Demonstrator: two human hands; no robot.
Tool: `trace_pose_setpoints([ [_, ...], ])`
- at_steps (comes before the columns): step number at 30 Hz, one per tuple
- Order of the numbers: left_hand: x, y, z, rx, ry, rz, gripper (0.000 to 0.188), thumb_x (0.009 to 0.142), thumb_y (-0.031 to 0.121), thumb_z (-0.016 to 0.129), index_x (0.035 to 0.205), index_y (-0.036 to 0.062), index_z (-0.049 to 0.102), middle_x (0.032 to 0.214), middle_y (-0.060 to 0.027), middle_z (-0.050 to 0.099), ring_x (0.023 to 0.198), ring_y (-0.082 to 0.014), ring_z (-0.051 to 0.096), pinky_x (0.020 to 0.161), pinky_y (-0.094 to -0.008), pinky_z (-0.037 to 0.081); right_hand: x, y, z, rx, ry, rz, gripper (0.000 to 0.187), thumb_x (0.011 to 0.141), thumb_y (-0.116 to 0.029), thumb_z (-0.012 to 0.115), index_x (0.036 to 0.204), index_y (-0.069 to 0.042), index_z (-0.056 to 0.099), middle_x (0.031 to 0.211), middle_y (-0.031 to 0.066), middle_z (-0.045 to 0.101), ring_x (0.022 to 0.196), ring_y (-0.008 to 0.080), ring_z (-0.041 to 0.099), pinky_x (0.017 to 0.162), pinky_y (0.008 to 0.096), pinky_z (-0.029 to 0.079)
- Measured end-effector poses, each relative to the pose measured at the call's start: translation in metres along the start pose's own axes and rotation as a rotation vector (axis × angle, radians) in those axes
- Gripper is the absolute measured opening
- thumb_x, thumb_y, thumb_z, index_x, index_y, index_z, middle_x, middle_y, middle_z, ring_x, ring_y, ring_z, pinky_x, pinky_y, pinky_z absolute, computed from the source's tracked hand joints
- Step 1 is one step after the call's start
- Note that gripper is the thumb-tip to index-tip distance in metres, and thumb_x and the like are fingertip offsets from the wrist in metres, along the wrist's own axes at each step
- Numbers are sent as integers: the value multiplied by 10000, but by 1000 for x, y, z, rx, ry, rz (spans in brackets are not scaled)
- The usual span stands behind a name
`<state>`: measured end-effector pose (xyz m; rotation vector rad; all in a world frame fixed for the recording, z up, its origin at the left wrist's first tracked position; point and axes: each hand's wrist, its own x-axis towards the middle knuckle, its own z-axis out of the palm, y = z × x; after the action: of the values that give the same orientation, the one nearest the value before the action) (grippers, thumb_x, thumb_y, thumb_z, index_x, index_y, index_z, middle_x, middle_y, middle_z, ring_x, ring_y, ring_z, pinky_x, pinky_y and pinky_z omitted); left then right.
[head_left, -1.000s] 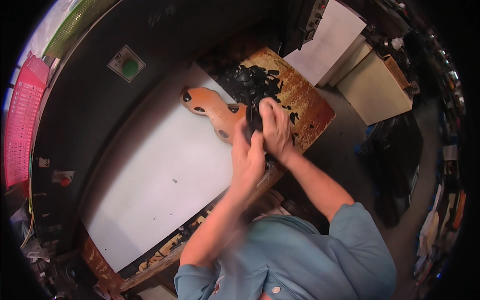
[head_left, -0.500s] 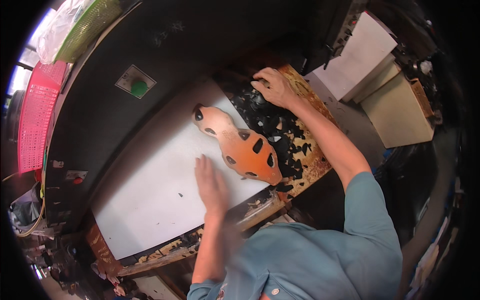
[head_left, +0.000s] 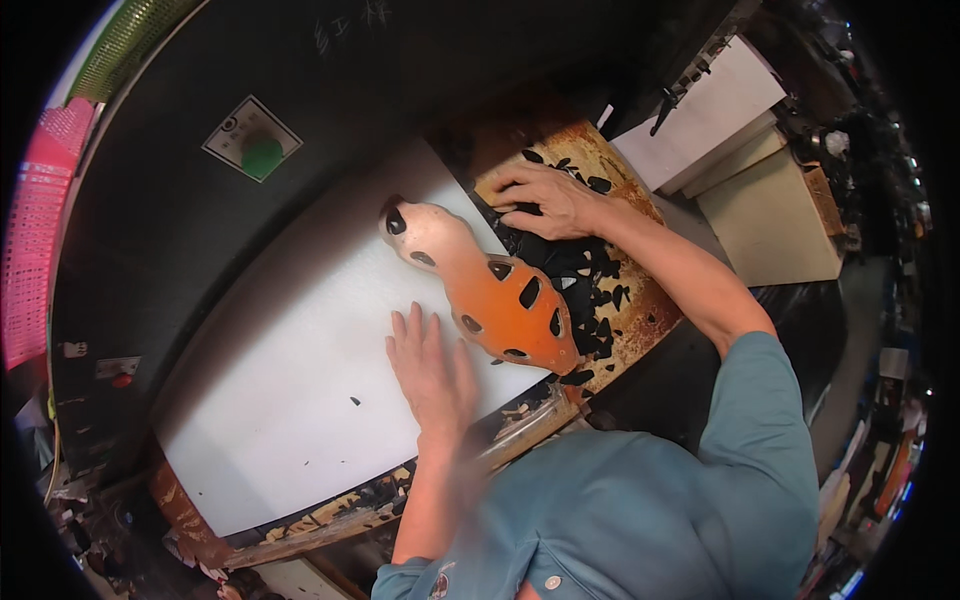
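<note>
My left hand point(head_left: 432, 378) lies flat on the white board point(head_left: 290, 400), its fingers spread, just left of a long, wavy-edged orange cutting die point(head_left: 508, 312). The die is paler at its far end and has several dark oval and slot-shaped openings. It rests across the board's right part, its near end close to the black scraps. My right hand point(head_left: 548, 200) is over the pile of black scraps point(head_left: 598, 290), right of the board. Its fingers are bent but apart and touch the scraps; what lies under the palm is hidden.
A large dark machine head point(head_left: 330, 60) with a green button point(head_left: 262, 157) stands beyond the board. The scraps lie on a worn brown surface point(head_left: 625, 190). White and beige blocks point(head_left: 765, 215) stand at the right. Pink point(head_left: 40, 240) and green baskets point(head_left: 125, 45) are at the far left.
My right hand has pulled nearer across the scraps, and more brown surface shows at the pile's far end. My left hand stays on the board. The whole view has shifted slightly.
</note>
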<state>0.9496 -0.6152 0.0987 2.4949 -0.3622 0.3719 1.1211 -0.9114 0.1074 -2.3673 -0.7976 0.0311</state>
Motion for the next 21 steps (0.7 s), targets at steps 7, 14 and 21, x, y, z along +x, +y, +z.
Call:
trace_pose_setpoints([
  [7,1,0,-2,-100,41,-11,543,911,39,703,1433,15,555,1529,-223,536,1486,-473,410,1228,-635,258,-1,20,-29,7,185,-76,319,960,-292,704,1164,-54,764,1252,146,703,1212,323,621,1084,424,482],
  [14,-3,62,-19,-296,187,-161,566,871,-25,609,1434,-65,567,1453,-266,598,1377,-450,552,1160,-494,429,97,90,-20,-385,33,220,727,1022,-634,438,1564,-150,467,1631,188,414,1482,369,422,1227,434,361],
  [21,-33,192,67,-526,-128,-148,734,859,59,722,1532,-44,448,1547,-308,476,1459,-462,457,1208,-496,367,27,68,13,95,62,-281,488,989,-413,619,1179,28,708,1262,184,660,1210,360,603,1082,460,482],
])
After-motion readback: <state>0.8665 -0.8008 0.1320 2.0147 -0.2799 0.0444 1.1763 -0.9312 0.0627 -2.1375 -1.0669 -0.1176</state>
